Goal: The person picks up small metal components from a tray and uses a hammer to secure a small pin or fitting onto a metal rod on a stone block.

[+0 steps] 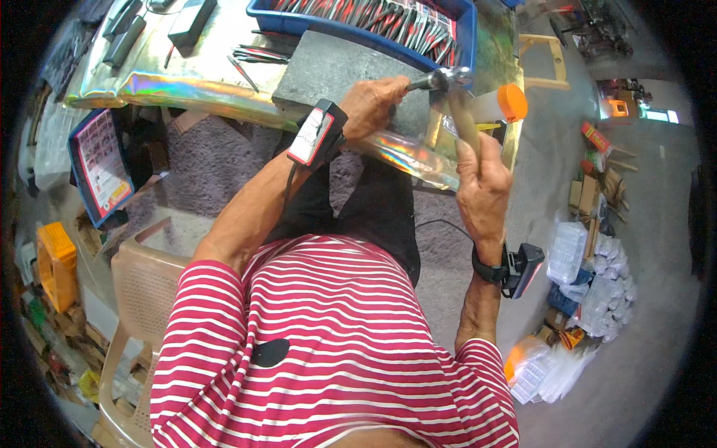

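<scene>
My right hand [484, 178] is wrapped round the wooden handle of a hammer [464, 123], whose metal head is raised near the right end of a grey stone block [328, 71]. Over the block's front part, my left hand [376, 103] is closed, its fingertips pinched close beside the hammer head. What those fingers hold is too small and hidden to make out. A few slim dark tools [261, 54] lie left of the block. Behind it stands a blue bin [470, 37] full of slim red, black and silver tools [373, 16].
A container with an orange cap [511, 102] is at the table's right end. Dark boxes [192, 22] sit on the shiny-covered table [97, 82] at left. A beige plastic chair [146, 287] stands at my left. Clear plastic packages [597, 276] are heaped on the floor at right.
</scene>
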`<state>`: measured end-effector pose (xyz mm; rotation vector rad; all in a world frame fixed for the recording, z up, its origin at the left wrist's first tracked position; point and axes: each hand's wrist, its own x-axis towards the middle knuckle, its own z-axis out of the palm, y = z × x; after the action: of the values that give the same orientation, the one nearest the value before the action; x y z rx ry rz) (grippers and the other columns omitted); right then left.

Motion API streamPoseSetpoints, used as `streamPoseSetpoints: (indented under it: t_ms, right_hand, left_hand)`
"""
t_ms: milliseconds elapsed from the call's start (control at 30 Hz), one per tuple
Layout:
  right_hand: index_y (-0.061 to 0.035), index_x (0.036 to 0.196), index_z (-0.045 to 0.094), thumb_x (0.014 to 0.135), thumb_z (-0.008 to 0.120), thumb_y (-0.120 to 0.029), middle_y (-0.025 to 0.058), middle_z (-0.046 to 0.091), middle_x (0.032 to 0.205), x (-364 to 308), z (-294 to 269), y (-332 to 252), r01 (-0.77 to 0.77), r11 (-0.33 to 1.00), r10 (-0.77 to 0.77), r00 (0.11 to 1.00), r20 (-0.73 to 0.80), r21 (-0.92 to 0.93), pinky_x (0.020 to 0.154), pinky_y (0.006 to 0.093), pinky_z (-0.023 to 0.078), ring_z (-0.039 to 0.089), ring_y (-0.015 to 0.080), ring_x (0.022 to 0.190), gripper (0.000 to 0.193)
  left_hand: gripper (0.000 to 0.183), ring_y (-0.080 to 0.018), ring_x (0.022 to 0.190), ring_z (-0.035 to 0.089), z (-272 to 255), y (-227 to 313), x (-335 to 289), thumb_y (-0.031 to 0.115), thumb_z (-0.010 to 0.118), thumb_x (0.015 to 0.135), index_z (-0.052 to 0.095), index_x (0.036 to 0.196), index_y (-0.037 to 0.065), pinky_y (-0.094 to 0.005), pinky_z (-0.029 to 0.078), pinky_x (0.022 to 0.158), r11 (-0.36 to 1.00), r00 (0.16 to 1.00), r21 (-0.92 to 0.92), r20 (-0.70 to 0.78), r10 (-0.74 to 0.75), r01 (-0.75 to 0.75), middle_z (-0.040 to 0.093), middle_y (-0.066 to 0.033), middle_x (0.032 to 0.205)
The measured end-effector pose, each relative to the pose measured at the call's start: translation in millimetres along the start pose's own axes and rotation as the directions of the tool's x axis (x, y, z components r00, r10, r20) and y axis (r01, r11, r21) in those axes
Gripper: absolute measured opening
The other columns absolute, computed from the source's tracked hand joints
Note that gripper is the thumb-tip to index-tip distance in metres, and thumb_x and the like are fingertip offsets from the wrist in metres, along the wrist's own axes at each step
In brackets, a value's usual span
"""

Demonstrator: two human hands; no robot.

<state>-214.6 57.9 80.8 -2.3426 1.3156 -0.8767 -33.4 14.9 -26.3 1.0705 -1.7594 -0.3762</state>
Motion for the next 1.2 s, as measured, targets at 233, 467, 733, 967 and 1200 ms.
streamPoseSetpoints:
  t_ms: [233, 467, 733, 967, 1200]
  right_hand:
    - [-0.0009, 0.09, 0.05, 0.08, 0.053, -0.01, 0.0127, 0.055, 0.064, 6, -23, -26, -0.04, 0.999, 0.04, 0.997, -0.063, 0.002, 0.05, 0.0308, 0.043, 0.056, 0.0215, 0.056, 0.015]
    - [0.0004, 0.084, 0.048, 0.078, 0.052, -0.009, 0.0083, 0.051, 0.058, 2, -5, 3, 0.18, 0.95, -0.209, 0.974, -0.089, -0.256, 0.048, 0.0321, 0.041, 0.052, 0.0222, 0.05, 0.012]
    - [-0.0024, 0.083, 0.047, 0.08, 0.05, -0.01, 0.0142, 0.048, 0.059, 8, -26, -34, -0.079, 0.997, 0.081, 0.985, -0.152, 0.019, 0.045, 0.0373, 0.039, 0.049, 0.0264, 0.048, 0.009]
    - [-0.0017, 0.081, 0.047, 0.084, 0.047, -0.016, 0.0045, 0.046, 0.056, -2, 3, 7, 0.123, 0.942, -0.129, 0.992, 0.002, -0.312, 0.041, 0.0259, 0.033, 0.042, 0.0124, 0.045, 0.015]
    - [-0.0024, 0.076, 0.046, 0.086, 0.044, -0.02, 0.0026, 0.043, 0.053, -9, 27, 23, -0.124, 0.99, 0.132, 0.983, -0.123, 0.071, 0.035, 0.0254, 0.031, 0.043, 0.0093, 0.042, 0.02]
  left_hand:
    - [0.015, -0.0327, 0.065, 0.054, 6, -5, -1, -0.001, 0.047, 0.072, 0.041, 0.085, 0.004, -0.0361, 0.044, 0.054, 0.999, 1.0, 0.041, -0.008, -0.03, 0.031, 0.052, -0.0145, 0.071]
    - [0.016, -0.0328, 0.067, 0.055, 5, -3, 2, -0.001, 0.047, 0.071, 0.042, 0.086, 0.003, -0.036, 0.044, 0.054, 1.0, 1.0, 0.024, 0.02, -0.017, 0.017, 0.054, -0.0143, 0.073]
    - [0.014, -0.0321, 0.066, 0.055, 3, -3, 0, -0.001, 0.047, 0.07, 0.042, 0.083, 0.003, -0.0357, 0.044, 0.054, 0.998, 1.0, 0.057, 0.016, -0.027, 0.026, 0.054, -0.0138, 0.073]
    - [0.014, -0.0321, 0.068, 0.055, 8, -1, 1, -0.002, 0.047, 0.071, 0.041, 0.083, 0.003, -0.0366, 0.044, 0.056, 0.99, 0.992, 0.09, 0.066, -0.111, 0.105, 0.053, -0.015, 0.074]
    - [0.02, -0.0331, 0.068, 0.053, 6, -1, -1, -0.001, 0.046, 0.07, 0.043, 0.089, 0.003, -0.0352, 0.043, 0.056, 0.998, 0.998, 0.032, 0.039, -0.054, 0.053, 0.051, -0.0154, 0.074]
